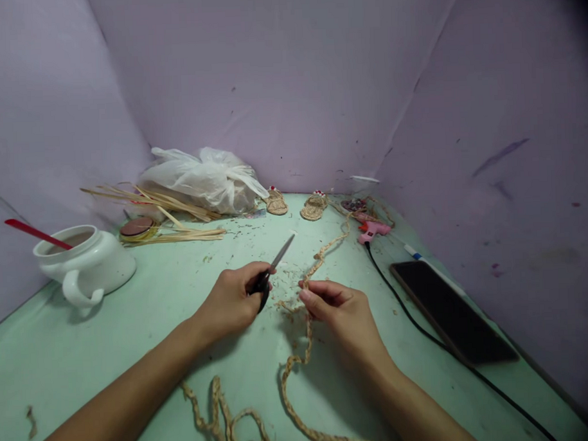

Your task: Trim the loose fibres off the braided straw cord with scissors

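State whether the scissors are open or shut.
Apparently shut: the scissors in the left hand show their blades together as one narrow strip.

no readable text or numbers anywhere

rope is showing braided tan | scissors are showing black, grey | table is showing mint | walls are showing lilac

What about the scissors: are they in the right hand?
No, the left hand holds the scissors; the right hand pinches the braided rope.
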### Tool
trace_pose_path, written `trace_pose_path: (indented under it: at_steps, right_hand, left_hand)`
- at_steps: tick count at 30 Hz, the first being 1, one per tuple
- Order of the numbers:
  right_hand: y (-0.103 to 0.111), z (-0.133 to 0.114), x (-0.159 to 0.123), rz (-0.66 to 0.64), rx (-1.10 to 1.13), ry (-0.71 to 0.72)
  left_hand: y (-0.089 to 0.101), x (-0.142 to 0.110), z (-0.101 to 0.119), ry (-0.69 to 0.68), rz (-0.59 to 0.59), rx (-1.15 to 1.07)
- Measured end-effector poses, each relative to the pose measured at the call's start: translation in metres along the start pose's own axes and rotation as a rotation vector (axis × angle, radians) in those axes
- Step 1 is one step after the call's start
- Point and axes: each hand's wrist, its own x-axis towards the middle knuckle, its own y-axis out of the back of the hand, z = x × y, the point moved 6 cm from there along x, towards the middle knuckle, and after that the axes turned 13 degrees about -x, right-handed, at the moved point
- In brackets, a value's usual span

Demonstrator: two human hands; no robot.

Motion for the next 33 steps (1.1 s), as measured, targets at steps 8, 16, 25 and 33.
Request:
trace_pose_path:
  at_steps: [8,16,25,33]
  right_hand:
    - [0.0,-0.001,-0.002,0.005,0.096,-0.046]
    - [-0.002,-0.005,-0.002,-0.012,0.141,-0.047]
    - [-0.005,-0.007,-0.005,-0.085,0.1,-0.005]
    - [-0.011,-0.005,-0.006,-0.169,0.21,-0.03]
  left_hand:
    - [-0.002,0.001,-0.008,0.117,0.087,-0.145]
    - [-0.012,-0.005,0.007,-0.161,-0.119,0.414]
    - [-0.013,-0.006,0.006,-0.204,-0.167,0.496]
    - [-0.012,-0.008,0.005,-0.168,-0.17,0.533]
